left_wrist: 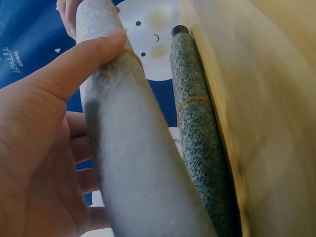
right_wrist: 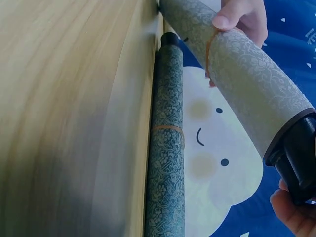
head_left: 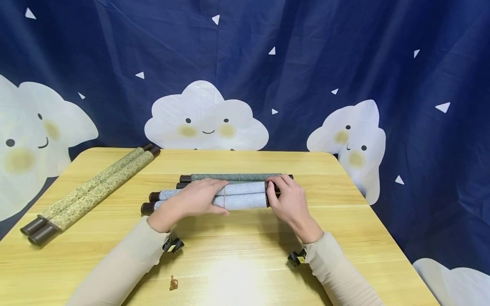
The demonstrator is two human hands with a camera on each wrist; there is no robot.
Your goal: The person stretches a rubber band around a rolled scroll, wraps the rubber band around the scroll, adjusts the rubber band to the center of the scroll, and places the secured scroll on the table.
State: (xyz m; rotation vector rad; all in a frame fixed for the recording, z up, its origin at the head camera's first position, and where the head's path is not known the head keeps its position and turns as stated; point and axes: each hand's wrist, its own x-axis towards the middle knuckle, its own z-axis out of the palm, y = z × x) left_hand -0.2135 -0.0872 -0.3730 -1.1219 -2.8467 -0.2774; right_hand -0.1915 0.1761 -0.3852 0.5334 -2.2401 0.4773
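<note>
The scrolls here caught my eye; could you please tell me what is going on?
A person is holding a pale blue, patterned double-rolled scroll tied with a thin brown band, the left hand around its middle and the right hand at its dark end. It seems raised above the light wooden table. A dark green banded scroll lies just beyond it. A yellow-green patterned scroll lies at the left, and a small brown cord lies near the front.

No legible text, only white lettering (left_wrist: 12,59) on the dark-blue cloud-print curtain (head_left: 325,42), too blurred for reading
</note>
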